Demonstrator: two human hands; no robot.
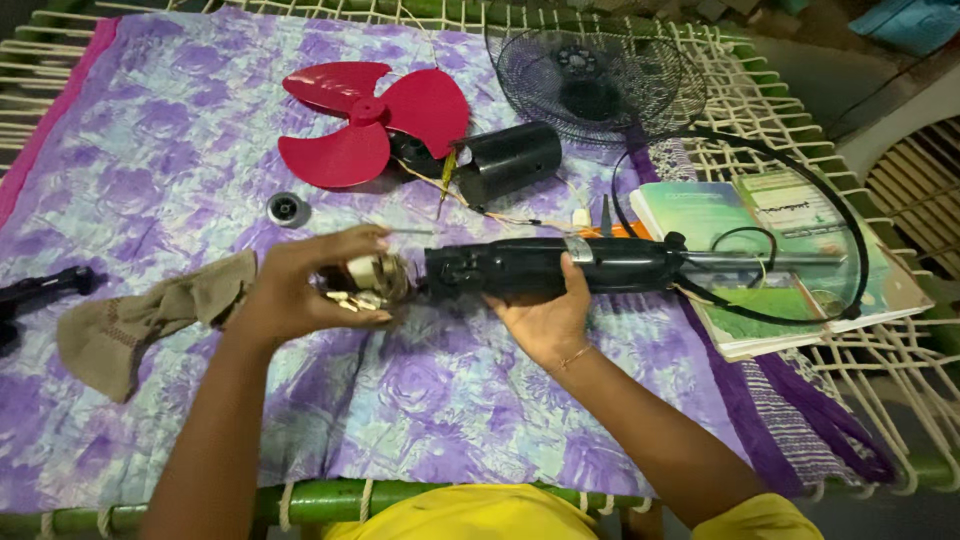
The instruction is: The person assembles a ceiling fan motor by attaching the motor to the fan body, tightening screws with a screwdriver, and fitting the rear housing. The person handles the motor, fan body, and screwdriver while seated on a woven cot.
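A long black fan body [540, 268] is laid crosswise on a purple flowered cloth [150, 140], which is spread over a rope-strung bed with a green frame [420, 497]. The body is supported from below by the right hand [548, 318]; the fingers are curled up around the middle of the housing and the thumb is pressed against its upper edge, so the grip is closed on it. At the left end of the body, the exposed motor core [372, 280], with a pale centre and metallic windings, is enclosed by the left hand [300, 288]. Its fingers are wrapped over the top and under the bottom of the core, and the grip is closed around it.

A folded brownish rag [140, 325] is lying just beside the left wrist. A red three-bladed fan blade [375, 120] is placed further up the cloth, with a black cylindrical cover [508, 160] beside it and a small round black cap [288, 209] nearer the left hand. A black wire fan guard [600, 75] is resting at the far edge of the bed. Green-covered books [720, 215] are stacked to the right, and a black cable [850, 230] is looped over them. A black handle-shaped object [40, 290] is partly seen at the left edge.
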